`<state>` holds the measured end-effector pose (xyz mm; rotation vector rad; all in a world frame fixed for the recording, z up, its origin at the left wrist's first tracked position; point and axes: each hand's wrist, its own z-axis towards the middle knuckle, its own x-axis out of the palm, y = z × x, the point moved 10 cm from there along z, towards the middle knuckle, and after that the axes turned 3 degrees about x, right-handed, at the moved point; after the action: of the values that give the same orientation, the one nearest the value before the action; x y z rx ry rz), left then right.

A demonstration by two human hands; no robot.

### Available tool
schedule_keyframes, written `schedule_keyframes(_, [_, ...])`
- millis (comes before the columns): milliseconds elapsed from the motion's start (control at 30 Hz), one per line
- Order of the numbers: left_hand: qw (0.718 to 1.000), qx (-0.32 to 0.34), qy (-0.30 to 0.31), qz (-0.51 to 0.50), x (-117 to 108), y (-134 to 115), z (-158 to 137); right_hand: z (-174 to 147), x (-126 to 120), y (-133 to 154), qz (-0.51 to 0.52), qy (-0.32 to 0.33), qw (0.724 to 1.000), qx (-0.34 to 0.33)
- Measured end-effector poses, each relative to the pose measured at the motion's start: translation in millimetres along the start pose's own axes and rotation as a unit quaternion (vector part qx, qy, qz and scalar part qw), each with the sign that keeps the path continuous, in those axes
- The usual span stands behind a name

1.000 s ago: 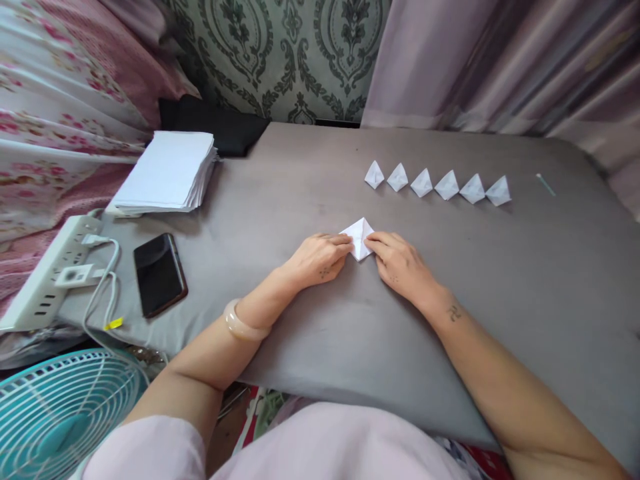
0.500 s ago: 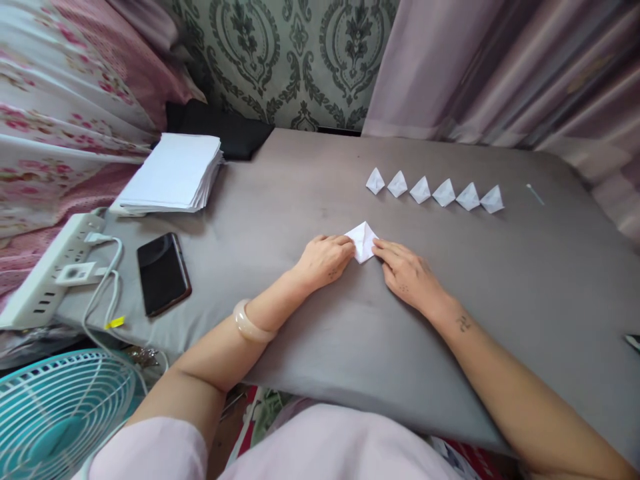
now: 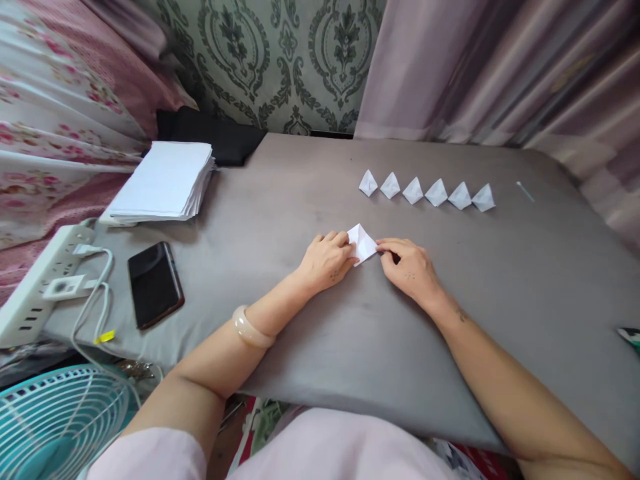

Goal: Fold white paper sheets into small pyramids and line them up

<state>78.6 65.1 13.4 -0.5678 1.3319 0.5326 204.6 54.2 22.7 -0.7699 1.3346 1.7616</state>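
Observation:
A small folded white paper piece [image 3: 362,241] lies on the grey cloth-covered table [image 3: 500,287]. My left hand [image 3: 326,259] presses its left edge with the fingertips. My right hand [image 3: 407,268] pinches its right corner between thumb and fingers. Beyond it, a row of several finished folded white paper triangles [image 3: 425,191] stands in a line across the table.
A stack of white paper sheets [image 3: 163,181] sits at the far left, with a black phone [image 3: 154,283] in front of it. A white power strip with cables [image 3: 45,280] and a teal fan [image 3: 60,420] are at the left edge. A thin stick [image 3: 525,191] lies far right.
My right fingers have curled in and pinched the paper's right corner; the piece has shifted slightly. My left hand stays on its left edge.

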Motion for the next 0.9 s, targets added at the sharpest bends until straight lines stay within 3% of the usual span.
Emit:
schedule_keyframes(200, [1.0,0.008,-0.005,-0.001,1,0,0,20,10,-25,-0.029,0.042,0.985,0.162])
schedule_keyframes(333, [1.0,-0.001,-0.01,-0.009,1,2,1,29,22,-34,-0.046,0.099,0.973,0.203])
schedule_keyframes(433, [1.0,-0.005,-0.014,-0.02,1,3,0,30,25,-37,-0.01,0.119,0.969,0.218])
schedule_keyframes(700, [1.0,-0.01,-0.012,-0.026,1,4,-1,23,27,-38,0.192,0.048,0.952,0.232])
schedule_keyframes(900, [0.999,-0.018,0.029,-0.003,8,4,2,24,28,-40,0.12,0.04,0.97,0.206])
